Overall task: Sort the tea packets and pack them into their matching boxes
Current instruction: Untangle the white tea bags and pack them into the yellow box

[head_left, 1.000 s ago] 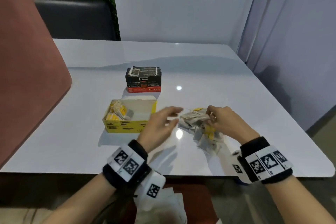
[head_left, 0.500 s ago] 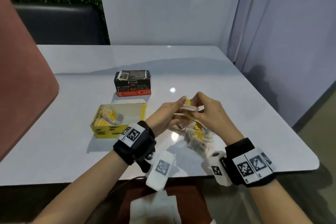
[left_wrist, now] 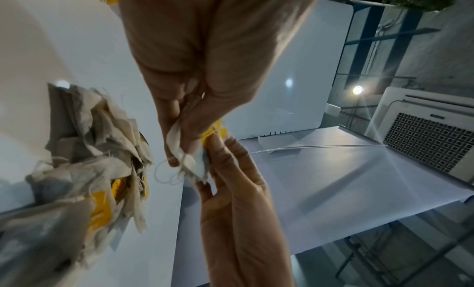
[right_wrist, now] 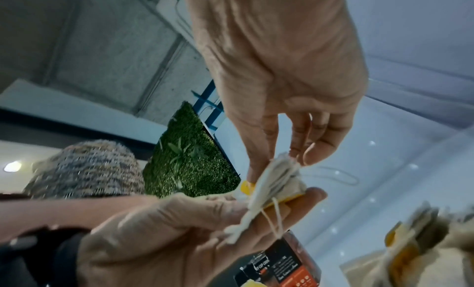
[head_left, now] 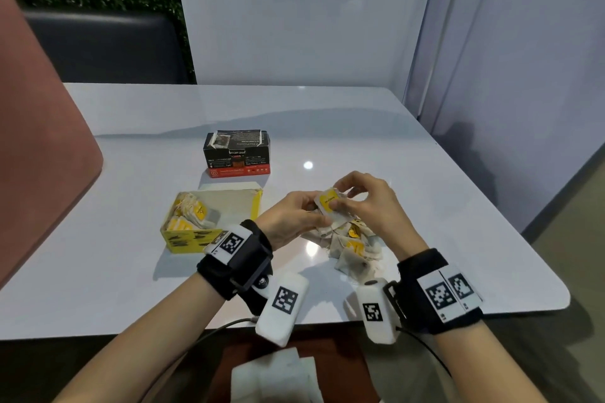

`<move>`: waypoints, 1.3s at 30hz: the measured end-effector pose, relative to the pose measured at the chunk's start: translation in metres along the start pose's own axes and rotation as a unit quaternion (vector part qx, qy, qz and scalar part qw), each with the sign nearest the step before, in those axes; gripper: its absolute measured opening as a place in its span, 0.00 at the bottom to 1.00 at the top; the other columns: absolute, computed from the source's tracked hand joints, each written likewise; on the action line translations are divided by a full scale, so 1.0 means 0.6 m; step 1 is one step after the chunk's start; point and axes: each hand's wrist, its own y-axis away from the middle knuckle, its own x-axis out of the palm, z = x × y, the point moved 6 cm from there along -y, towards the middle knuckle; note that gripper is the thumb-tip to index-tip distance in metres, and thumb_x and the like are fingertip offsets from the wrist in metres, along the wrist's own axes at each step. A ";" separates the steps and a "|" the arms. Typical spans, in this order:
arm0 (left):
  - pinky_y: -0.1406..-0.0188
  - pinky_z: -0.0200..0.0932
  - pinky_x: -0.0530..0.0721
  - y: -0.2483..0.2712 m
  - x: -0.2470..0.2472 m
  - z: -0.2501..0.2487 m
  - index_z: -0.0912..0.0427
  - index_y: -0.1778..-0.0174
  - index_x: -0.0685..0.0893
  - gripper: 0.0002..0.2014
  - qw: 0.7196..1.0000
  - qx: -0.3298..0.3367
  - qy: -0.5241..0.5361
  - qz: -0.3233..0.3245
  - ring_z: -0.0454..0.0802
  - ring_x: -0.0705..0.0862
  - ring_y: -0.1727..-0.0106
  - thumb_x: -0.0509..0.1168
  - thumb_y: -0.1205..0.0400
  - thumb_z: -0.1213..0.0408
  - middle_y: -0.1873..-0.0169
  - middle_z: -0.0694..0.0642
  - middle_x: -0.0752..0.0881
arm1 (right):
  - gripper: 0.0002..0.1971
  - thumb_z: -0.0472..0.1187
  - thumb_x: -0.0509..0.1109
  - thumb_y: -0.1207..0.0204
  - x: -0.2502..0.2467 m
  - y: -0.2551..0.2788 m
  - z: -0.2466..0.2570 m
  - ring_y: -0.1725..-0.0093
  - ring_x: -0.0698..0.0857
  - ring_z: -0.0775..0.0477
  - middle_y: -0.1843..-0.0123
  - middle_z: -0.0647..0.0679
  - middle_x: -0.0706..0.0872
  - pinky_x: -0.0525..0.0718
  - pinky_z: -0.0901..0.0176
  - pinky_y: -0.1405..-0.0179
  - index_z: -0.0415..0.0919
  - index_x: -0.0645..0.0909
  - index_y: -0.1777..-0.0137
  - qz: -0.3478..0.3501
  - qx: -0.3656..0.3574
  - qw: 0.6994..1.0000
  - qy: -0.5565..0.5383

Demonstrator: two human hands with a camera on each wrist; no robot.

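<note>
I see both hands raised just above the tabletop (head_left: 425, 206), meeting over the pile (head_left: 352, 247) of loose tea bags. The left hand (head_left: 288, 219) and the right hand (head_left: 366, 203) share one packet (head_left: 329, 204), white with a yellow tag. My left grip pinches its near, lower edge between thumb and fingers; in the left wrist view the fingertips (left_wrist: 177, 149) close on the white paper with a loop of string hanging below. My right grip pinches the top of the same packet, thumb on the yellow face and fingers curled over the far edge; in the right wrist view the packet (right_wrist: 274, 182) sits edge-on between the two hands, string wound round it. So the packet lies between both grips, clear of the pile beneath.

The yellow box (head_left: 209, 222) stands open to the left of the hands, with several yellow-tagged bags lying at its left end. The black box (head_left: 237, 154) with a red base stands beyond it, farther from me, and I cannot tell what it holds.
</note>
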 end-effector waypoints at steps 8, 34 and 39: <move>0.61 0.35 0.85 0.007 -0.001 0.000 0.68 0.40 0.81 0.15 0.999 0.002 0.040 0.005 0.46 0.88 0.58 0.63 0.22 0.79 0.55 0.59 0.86 | 0.09 0.40 0.76 0.31 0.004 0.008 0.016 0.47 0.84 0.58 0.51 0.57 0.87 0.84 0.63 0.52 0.48 0.84 0.51 0.038 -0.040 0.997 -0.052; 0.53 0.39 0.87 -0.012 -0.030 0.021 0.72 0.42 0.81 0.15 0.982 0.030 0.017 -0.184 0.57 0.87 0.50 0.69 0.24 0.74 0.45 0.68 0.85 | 0.14 0.30 0.72 0.28 0.001 0.033 -0.016 0.57 0.87 0.41 0.53 0.38 0.85 0.88 0.51 0.57 0.39 0.78 0.43 -0.087 0.083 0.960 -0.254; 0.42 0.61 0.82 -0.008 -0.020 0.022 0.72 0.42 0.81 0.15 0.978 0.036 0.018 -0.203 0.69 0.84 0.45 0.69 0.23 0.71 0.43 0.73 0.84 | 0.12 0.31 0.78 0.33 0.013 0.040 -0.008 0.57 0.87 0.39 0.57 0.35 0.87 0.87 0.54 0.62 0.32 0.81 0.51 -0.119 0.098 0.936 -0.317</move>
